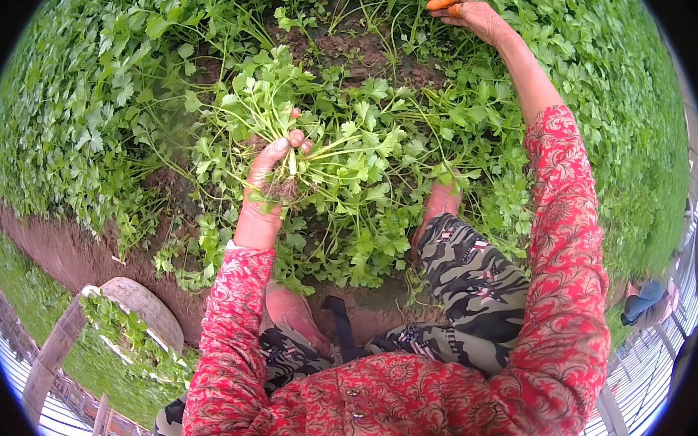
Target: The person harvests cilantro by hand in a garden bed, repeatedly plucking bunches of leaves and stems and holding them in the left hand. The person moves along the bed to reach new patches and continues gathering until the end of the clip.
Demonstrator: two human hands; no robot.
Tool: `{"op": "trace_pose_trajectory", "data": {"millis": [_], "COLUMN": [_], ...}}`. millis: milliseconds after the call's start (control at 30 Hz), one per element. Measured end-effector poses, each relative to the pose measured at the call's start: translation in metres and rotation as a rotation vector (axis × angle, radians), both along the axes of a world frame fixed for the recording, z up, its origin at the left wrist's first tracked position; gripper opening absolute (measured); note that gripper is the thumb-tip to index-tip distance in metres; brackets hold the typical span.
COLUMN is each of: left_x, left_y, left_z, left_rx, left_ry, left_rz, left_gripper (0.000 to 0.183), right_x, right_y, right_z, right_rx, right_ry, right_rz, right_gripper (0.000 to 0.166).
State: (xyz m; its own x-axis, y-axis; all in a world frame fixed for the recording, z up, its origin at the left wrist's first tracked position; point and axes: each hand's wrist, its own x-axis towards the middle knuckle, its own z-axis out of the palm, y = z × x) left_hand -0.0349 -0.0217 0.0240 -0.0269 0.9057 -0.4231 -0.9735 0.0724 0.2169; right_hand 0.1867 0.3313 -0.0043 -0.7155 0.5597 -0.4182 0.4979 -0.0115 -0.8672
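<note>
My left hand (266, 168) holds a small bunch of leafy celery-like plants (292, 160) by the stem bases, thumb and fingertips closed around them. Brown, soil-covered roots (280, 188) hang below the grip, and leaves fan out above and to the right. Farther forward and to the right, my right hand (480, 19) reaches into the standing celery-like crop (551, 44). Orange covers (443, 1) wrap some of its fingers. Leaves and the angle obscure the fingertips, so whether they pinch a stem cannot be told.
Bare soil (359, 48) shows between the plants ahead. My feet (443, 200) stand at the bed's edge. To the left are a pale rounded container (146, 304), cut leafy plants (120, 330) and a wooden post (56, 350). Another person (649, 302) bends at far right.
</note>
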Motion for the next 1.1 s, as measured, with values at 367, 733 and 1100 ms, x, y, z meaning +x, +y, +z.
{"op": "trace_pose_trajectory", "data": {"millis": [367, 733, 1100], "left_x": [-0.006, 0.005, 0.001], "left_y": [-0.006, 0.0, 0.0], "left_z": [-0.001, 0.003, 0.002], "left_rx": [-0.039, -0.07, -0.014], "left_ry": [-0.012, 0.08, 0.046], "left_rz": [0.022, 0.028, 0.022], "left_gripper": [0.053, 0.051, 0.045], "right_x": [0.01, 0.0, -0.008], "right_y": [-0.014, -0.042, -0.061], "right_z": [-0.045, -0.081, -0.057], "right_rx": [0.268, 0.365, 0.547], "right_ry": [-0.619, -0.732, -0.727], "right_rz": [-0.039, -0.518, -0.553], "right_gripper": [0.026, 0.025, 0.023]}}
